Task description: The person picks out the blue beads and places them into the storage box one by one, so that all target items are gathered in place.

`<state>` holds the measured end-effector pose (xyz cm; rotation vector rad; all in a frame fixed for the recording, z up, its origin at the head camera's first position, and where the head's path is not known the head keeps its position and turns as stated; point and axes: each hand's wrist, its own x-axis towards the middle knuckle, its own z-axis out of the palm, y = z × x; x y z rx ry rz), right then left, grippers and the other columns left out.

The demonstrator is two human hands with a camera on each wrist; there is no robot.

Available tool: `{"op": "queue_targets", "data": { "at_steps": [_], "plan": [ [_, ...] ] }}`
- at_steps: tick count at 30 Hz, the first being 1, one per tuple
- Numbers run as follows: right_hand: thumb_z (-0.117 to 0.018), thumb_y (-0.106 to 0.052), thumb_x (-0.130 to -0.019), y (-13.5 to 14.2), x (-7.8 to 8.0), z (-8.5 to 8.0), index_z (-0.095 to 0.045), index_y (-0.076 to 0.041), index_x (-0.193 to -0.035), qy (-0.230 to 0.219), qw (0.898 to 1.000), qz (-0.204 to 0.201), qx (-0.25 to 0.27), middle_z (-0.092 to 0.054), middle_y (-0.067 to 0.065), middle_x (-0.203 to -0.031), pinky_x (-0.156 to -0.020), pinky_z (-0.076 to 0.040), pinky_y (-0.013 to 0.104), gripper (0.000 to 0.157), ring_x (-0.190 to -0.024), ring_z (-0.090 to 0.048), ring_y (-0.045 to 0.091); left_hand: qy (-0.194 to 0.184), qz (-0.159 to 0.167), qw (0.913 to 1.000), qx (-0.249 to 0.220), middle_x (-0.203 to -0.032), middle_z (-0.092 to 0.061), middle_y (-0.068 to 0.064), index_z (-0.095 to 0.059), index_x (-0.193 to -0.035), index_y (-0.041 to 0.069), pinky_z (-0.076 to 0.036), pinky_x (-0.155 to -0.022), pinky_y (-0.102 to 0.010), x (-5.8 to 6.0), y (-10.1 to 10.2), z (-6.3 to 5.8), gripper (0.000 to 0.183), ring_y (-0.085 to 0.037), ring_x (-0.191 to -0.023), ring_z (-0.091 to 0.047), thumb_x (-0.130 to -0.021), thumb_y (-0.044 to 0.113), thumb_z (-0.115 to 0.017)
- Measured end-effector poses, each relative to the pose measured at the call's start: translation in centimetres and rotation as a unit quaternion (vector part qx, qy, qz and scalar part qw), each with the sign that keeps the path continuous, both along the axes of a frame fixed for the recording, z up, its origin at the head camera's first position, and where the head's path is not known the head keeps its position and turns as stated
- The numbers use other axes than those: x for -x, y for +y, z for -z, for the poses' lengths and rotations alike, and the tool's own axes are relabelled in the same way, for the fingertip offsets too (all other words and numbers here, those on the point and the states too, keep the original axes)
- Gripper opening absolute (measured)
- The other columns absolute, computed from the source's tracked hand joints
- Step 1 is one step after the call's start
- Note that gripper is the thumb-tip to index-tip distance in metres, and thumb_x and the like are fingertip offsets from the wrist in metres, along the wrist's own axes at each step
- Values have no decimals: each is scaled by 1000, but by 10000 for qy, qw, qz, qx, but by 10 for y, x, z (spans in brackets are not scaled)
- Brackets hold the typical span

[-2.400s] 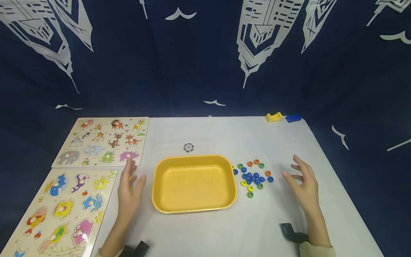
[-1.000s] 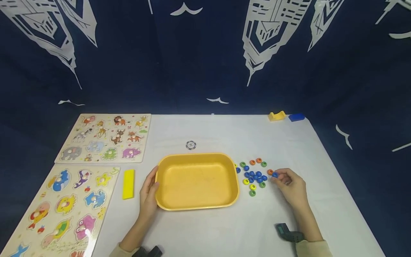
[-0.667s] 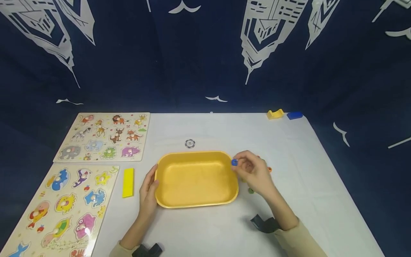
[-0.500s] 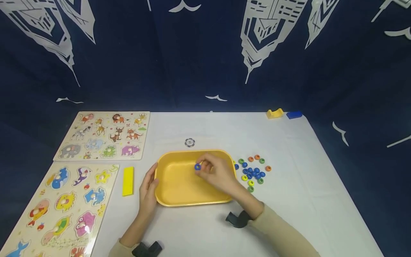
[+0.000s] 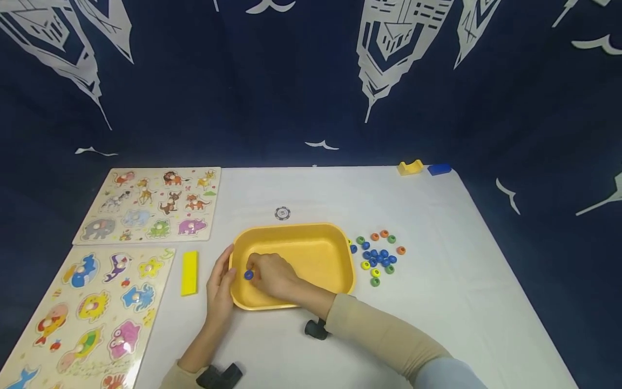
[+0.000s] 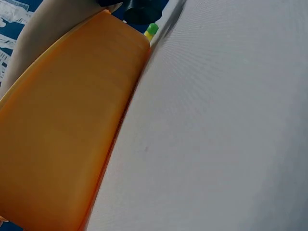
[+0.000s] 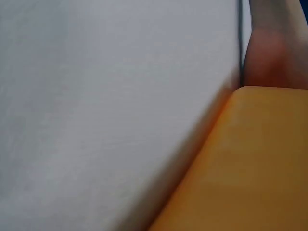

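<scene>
A blue bead [image 5: 249,275] is pinched by the fingertips of my right hand [image 5: 273,276], low over the left part of the yellow tray [image 5: 318,259]. Against the tray's left rim rests my left hand [image 5: 220,294], its fingers fairly straight along the outside and the thumb at the edge. To the right of the tray several loose beads [image 5: 373,254] in blue, green, yellow and orange lie scattered. Both wrist views show the tray wall [image 6: 82,110] and tabletop; the bead is out of sight there.
Left of the tray lies a yellow block [image 5: 189,273]. Two animal puzzle boards [image 5: 167,183] cover the table's left side. A grey chip [image 5: 282,213] lies behind the tray. A yellow arched block [image 5: 410,167] and a blue block [image 5: 439,169] sit at the far right edge.
My left hand came to the tray's rim, and the yellow block now lies left of it. My right hand picked up a blue bead from the scatter and carried it left over the tray.
</scene>
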<state>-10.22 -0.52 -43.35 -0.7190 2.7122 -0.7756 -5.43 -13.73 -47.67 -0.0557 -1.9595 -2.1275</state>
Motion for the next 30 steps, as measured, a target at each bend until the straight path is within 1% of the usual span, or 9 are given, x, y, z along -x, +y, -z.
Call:
{"op": "queue_targets", "data": {
  "at_steps": [4,7,9,11,15,18,23,26,30],
  "plan": [
    [-65,-17,-76,5,-3,-5,-61,-14,-101,82,9991,-200,369,-56,-11,-68,-49,-38,12,26,-58,-48,1,-78,-88,9999,-17,-140,-33,-12,-37,-133,3,-27,-103,-12,-2,-2,0,44,-15,-131,-28,-91,-6,-30],
    [-66,-22,-78,23,-10,-15,-60,-16,-104,395,9935,-285,1025,-58,-13,-72,-50,-39,11,28,-55,-46,-1,-207,-45,9998,30,-141,-32,-9,-36,-134,5,-28,-102,-12,-4,-2,-1,44,-14,-131,-27,-91,-3,-30],
    [-67,-22,-78,44,-14,-22,-60,-16,-104,675,9831,-284,1676,-59,-12,-75,-48,-40,13,27,-54,-45,0,-297,-12,9995,51,-142,-32,-7,-36,-135,7,-28,-102,-12,-5,-1,-1,44,-14,-132,-27,-92,-2,-30],
    [-68,-19,-77,72,-16,-26,-61,-15,-103,954,9674,-190,2336,-60,-9,-76,-47,-41,14,27,-55,-45,2,-360,-3,9993,47,-142,-32,-4,-36,-135,9,-27,-103,-12,-5,0,-1,44,-13,-132,-26,-92,-2,-30],
    [-69,-9,-75,144,-15,-22,-62,-8,-103,1290,9356,377,3265,-60,-1,-75,-46,-40,17,29,-58,-46,7,-414,-47,9991,31,-141,-34,-1,-38,-134,12,-26,-103,-13,-4,0,-2,46,-13,-132,-26,-92,-3,-30],
    [-68,-8,-76,203,-11,0,-60,-6,-108,1625,9279,1120,3164,-58,1,-75,-45,-40,17,32,-57,-47,8,-438,-29,9990,61,-141,-33,-1,-37,-134,12,-25,-103,-12,-3,-1,-2,46,-14,-133,-24,-91,-4,-30],
    [-66,-19,-79,273,-8,46,-60,-13,-112,1917,9154,2623,2377,-58,-3,-73,-44,-37,14,35,-55,-47,5,-446,68,9990,31,-142,-31,-2,-36,-135,12,-28,-102,-12,-3,-1,-1,46,-15,-133,-24,-92,-3,-30],
    [-67,-20,-78,284,-12,47,-61,-14,-109,1687,9049,3206,2234,-58,1,-71,-43,-38,14,32,-54,-48,9,-399,119,9991,-82,-143,-30,-2,-35,-135,11,-29,-101,-13,-2,-1,0,46,-15,-133,-24,-92,-3,-29],
    [-65,-22,-80,280,-15,41,-62,-14,-106,1326,9076,3484,1932,-57,3,-70,-41,-40,17,27,-52,-48,10,-394,106,9991,-129,-143,-30,-2,-35,-135,11,-29,-102,-14,-1,-1,-1,46,-15,-133,-24,-92,-3,-29]
  ]
}}
